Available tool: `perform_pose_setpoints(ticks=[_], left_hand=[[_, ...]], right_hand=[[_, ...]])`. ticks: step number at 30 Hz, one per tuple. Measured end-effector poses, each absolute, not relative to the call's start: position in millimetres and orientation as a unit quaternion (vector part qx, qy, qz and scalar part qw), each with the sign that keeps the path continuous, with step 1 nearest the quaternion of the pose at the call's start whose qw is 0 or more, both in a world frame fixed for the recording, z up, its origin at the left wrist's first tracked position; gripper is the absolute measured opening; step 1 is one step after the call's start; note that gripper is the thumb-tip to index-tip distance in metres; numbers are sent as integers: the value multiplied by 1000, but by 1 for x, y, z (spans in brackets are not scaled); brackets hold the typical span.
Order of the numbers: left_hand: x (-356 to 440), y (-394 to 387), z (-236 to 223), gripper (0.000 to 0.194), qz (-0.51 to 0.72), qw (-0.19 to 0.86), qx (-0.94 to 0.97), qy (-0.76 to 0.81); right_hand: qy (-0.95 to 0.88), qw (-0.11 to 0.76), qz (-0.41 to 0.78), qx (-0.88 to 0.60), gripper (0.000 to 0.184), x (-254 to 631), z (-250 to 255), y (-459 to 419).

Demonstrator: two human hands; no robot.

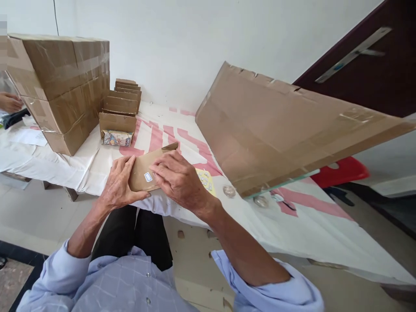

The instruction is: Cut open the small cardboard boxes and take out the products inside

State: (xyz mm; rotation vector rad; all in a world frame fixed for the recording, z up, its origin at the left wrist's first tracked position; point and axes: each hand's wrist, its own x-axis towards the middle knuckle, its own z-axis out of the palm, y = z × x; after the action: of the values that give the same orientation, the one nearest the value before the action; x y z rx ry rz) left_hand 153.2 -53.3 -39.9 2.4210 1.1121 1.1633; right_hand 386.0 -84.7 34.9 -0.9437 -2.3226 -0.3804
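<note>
A small flat brown cardboard box (144, 170) with a little white-and-blue sticker lies at the table's near edge. My left hand (118, 184) grips its left end, fingers curled over the top. My right hand (178, 177) rests on its right part, fingers pressed down on the cardboard. One flap of the box sticks up at the far right corner. A yellow printed sheet (205, 180) peeks out from under my right hand.
Two stacked taped cartons (61, 86) stand at the back left, with a row of small folded boxes (119, 113) beside them. A large cardboard sheet (279, 125) leans over the right of the white-and-red covered table (302, 225). Another person's hand (9, 102) shows far left.
</note>
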Motion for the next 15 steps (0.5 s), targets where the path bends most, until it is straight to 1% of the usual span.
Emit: perform_pose_setpoints(ticks=[4,7,11,15], left_hand=[[164,-57,-39,117,393,101,824,395],[169,-60,-38,118,389,97,823,403],[174,-61,-37,117,390,93,818,412],[178,-62,-36,115,389,96,817,415]], right_hand=[[-878,236,-184,-374,28,395,24,-81],[-879,208,-198,-381,26,399,22,-81],[-878,193,-220,-377,23,399,22,-83],[-878,188,-231,-375,24,399,22,-85]])
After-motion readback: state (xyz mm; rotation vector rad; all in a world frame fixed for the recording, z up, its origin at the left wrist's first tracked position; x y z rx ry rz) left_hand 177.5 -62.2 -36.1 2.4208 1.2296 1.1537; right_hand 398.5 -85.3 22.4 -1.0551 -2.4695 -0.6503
